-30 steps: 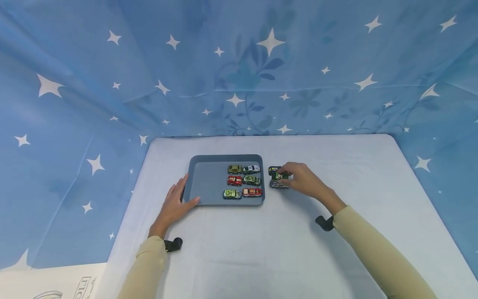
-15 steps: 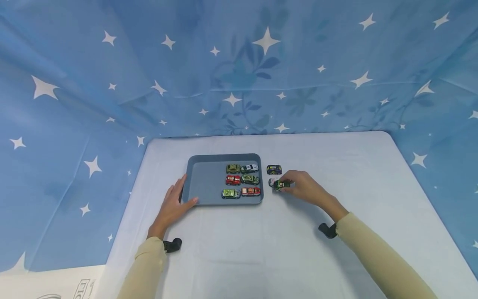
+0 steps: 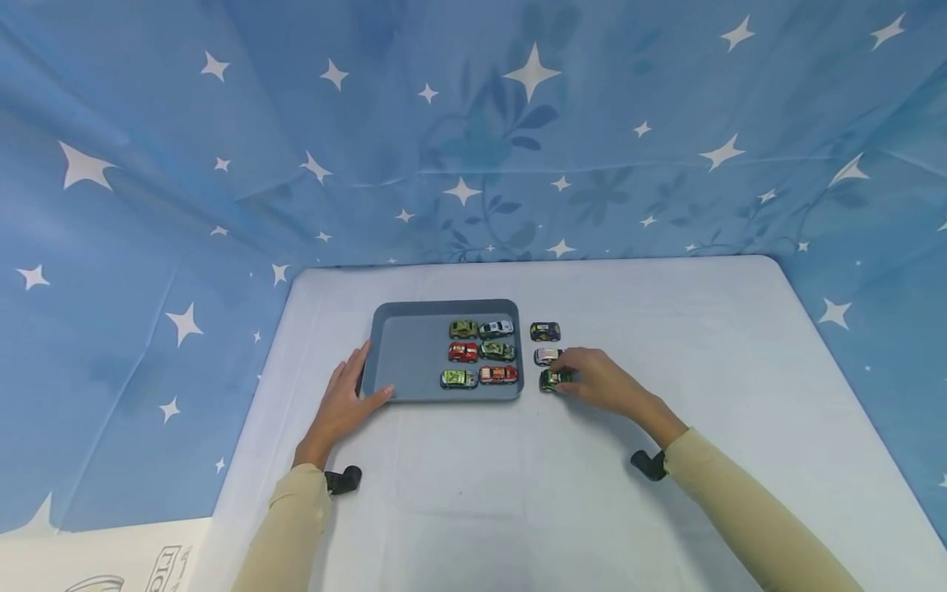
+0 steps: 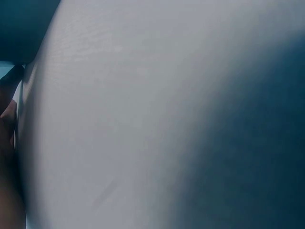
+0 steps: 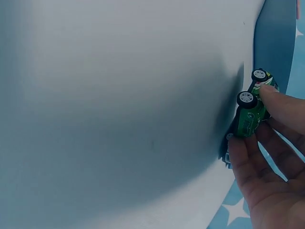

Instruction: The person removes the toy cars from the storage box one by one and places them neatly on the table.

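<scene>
My right hand (image 3: 599, 380) pinches a green toy car (image 5: 249, 117) between thumb and fingers, just right of the tray. In the head view that car is low at the table, below a white patterned toy car (image 3: 546, 356) partly hidden by my fingers. A dark blue toy car (image 3: 545, 331) stands above them, completing a column. My left hand (image 3: 346, 407) rests with extended fingers along the left side of the blue-grey tray (image 3: 407, 395), thumb at its near rim. The left wrist view shows only bits of the fingers (image 4: 8, 88).
Inside the tray's right half sit several toy cars in two columns, among them a red car (image 3: 463, 352) and a silver one (image 3: 496, 329). A white cloth covers the table (image 3: 459, 493). Blue star-patterned fabric (image 3: 473, 148) rises behind it.
My right hand has brought the green car nearer to me, from above the white patterned car to a spot below it. The left hand stays at the tray.
</scene>
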Demonstrator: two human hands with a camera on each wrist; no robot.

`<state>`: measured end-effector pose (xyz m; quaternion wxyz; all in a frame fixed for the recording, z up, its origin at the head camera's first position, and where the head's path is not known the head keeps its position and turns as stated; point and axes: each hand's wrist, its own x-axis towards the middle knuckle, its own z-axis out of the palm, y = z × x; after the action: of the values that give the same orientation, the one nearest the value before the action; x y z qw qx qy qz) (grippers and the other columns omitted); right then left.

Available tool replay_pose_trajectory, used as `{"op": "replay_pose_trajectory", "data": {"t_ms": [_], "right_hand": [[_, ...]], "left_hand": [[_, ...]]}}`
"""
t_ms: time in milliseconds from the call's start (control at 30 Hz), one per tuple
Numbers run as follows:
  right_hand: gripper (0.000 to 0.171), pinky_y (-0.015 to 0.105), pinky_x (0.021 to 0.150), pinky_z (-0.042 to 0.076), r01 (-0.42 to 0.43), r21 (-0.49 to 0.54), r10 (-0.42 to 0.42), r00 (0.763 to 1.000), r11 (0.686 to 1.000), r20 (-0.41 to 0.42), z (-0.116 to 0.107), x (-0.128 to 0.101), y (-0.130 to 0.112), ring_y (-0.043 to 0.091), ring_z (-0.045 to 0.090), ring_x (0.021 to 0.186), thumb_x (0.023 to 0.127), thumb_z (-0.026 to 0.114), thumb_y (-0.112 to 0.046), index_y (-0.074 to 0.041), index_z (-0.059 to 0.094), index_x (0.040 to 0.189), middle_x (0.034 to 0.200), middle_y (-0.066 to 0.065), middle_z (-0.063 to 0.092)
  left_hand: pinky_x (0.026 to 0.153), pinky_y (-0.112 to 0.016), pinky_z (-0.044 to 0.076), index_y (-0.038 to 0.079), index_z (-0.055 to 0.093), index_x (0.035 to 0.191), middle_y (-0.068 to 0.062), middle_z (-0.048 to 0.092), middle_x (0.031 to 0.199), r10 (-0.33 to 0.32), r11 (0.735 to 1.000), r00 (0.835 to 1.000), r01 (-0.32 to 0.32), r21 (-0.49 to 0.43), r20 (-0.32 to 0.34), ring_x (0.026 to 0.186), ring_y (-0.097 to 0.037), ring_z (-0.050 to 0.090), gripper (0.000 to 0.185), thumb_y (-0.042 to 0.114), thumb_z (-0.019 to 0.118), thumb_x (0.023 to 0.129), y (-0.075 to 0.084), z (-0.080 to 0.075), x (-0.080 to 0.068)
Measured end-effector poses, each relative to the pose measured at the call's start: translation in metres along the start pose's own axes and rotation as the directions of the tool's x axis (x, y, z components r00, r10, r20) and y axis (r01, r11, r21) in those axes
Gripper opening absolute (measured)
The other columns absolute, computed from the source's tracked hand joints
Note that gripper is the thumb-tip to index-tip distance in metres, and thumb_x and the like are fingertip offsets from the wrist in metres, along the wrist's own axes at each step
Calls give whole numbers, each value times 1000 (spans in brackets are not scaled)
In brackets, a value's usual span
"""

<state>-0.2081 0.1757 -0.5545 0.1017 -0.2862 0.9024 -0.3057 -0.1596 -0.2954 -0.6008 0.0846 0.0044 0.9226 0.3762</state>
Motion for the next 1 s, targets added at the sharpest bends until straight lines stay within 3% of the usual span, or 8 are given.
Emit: {"op": "replay_pose_trajectory", "data": {"t_ms": [667,1000], "right_hand": [[24,54,101,55,-15,-29,17,999,999,40,8,0,1,32,70,111,91,85,-5,-3,78,114,115,11,76],[24,59,110,48,-4,-36,5,999,999,43,10,1,0,41,66,124,92,85,-5,-4,78,115,119,13,75]], "left_hand": [[118,-81,13,35,12,174,-14,10,179,14,1000,1000,-14,-10,-5,161,-47,2,100,58,71,97,-1,0,1],[118,-81,13,36,12,174,-14,10,179,8,1000,1000,-8,-9,-2,162,-47,2,100,59,71,97,-2,0,2]]}}
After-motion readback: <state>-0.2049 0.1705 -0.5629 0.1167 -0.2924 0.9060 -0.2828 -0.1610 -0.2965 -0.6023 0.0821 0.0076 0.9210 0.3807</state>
